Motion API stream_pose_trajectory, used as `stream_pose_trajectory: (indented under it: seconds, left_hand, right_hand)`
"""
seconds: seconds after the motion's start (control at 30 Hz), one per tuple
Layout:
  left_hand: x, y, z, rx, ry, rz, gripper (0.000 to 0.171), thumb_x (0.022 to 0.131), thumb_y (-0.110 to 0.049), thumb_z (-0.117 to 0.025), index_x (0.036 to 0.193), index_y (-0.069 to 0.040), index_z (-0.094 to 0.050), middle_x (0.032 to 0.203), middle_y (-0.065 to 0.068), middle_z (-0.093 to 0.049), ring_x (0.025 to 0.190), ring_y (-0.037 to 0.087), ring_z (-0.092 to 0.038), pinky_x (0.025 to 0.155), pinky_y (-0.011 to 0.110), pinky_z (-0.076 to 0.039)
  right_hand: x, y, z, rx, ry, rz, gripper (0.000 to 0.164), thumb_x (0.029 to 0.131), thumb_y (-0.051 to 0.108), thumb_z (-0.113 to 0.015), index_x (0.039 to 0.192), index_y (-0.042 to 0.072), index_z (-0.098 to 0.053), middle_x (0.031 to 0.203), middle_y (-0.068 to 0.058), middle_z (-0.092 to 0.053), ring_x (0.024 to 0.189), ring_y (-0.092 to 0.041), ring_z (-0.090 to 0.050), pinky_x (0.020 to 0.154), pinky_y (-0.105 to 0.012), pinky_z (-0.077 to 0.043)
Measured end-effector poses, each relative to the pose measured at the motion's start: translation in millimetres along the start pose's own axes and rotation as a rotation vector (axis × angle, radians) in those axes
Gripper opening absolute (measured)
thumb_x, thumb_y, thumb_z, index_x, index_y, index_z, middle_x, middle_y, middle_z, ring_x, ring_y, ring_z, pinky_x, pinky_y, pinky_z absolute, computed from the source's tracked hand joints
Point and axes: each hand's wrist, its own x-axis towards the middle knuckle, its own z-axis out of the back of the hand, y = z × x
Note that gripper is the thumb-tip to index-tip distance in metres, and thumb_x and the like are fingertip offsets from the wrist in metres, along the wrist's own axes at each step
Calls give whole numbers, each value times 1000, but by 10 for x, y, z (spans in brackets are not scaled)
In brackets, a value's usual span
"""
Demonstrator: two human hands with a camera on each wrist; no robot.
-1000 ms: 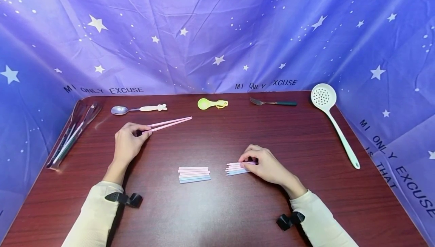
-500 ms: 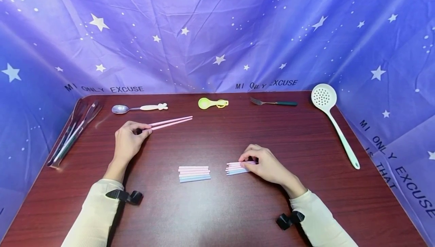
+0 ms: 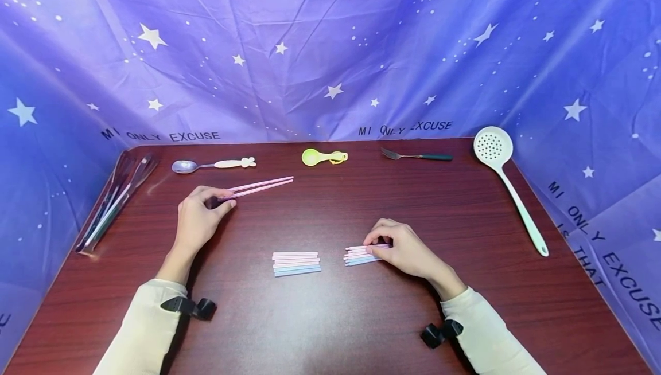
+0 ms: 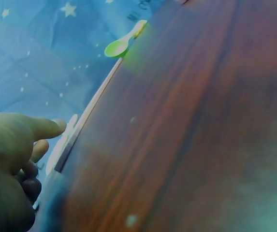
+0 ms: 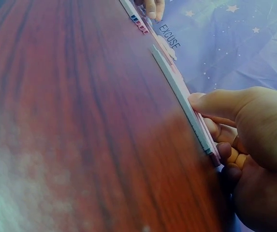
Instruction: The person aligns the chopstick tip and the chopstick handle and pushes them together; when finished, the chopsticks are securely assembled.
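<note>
In the head view my left hand (image 3: 198, 217) is at the near end of two long pink chopsticks (image 3: 263, 184), which lie side by side at a slight angle on the table. The left thumb stands off from them, and a gap shows between thumb and index finger in the left wrist view. My right hand (image 3: 405, 249) has thumb and fingers on the pink edge of a row of thin sticks (image 3: 356, 256), pink at the back and light blue at the front. Its palm and fingers hide their right ends. A matching row of pink and blue sticks (image 3: 296, 264) lies to the left.
Along the back edge lie a spoon (image 3: 232, 163) with a white handle, a yellow-green measuring spoon (image 3: 311, 157) and a fork (image 3: 434, 157). A pale skimmer (image 3: 521, 211) lies at right. A clear case (image 3: 124, 191) with utensils is at left. Starry cloth (image 3: 289, 77) surrounds the table.
My left thumb has come away from the pink chopsticks, which stay in place on the table. The right hand has kept its hold on the row of sticks.
</note>
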Motion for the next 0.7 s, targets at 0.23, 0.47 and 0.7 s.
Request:
stream_pose_trajectory:
  seconds: [0.23, 0.47, 0.7]
  left_hand:
    - [-185, -218, -65, -74, 89, -55, 18, 80, -9, -87, 97, -14, -81, 88, 4, -71, 73, 16, -51, 65, 17, -35]
    - [-427, -506, -209, -166, 275, -124, 24, 79, -11, -89, 100, -18, -81, 92, -1, -71, 77, 12, -54, 68, 18, -41]
    - [-636, -684, -344, -149, 426, -156, 28, 78, -20, -90, 105, -24, -81, 100, -10, -74, 93, 9, -62, 82, 26, -48]
  right_hand:
    - [7, 2, -5, 9, -3, -10, 13, 88, 7, -80, 92, 19, -78, 89, 8, -68, 80, -9, -57, 69, -23, -46]
    - [0, -7, -3, -6, -11, -26, 14, 87, 7, -81, 91, 20, -78, 89, 10, -68, 80, -8, -57, 69, -22, -45]
    - [13, -3, -6, -8, -4, -33, 14, 87, 7, -80, 91, 20, -77, 90, 12, -68, 80, -7, -56, 69, -22, -46]
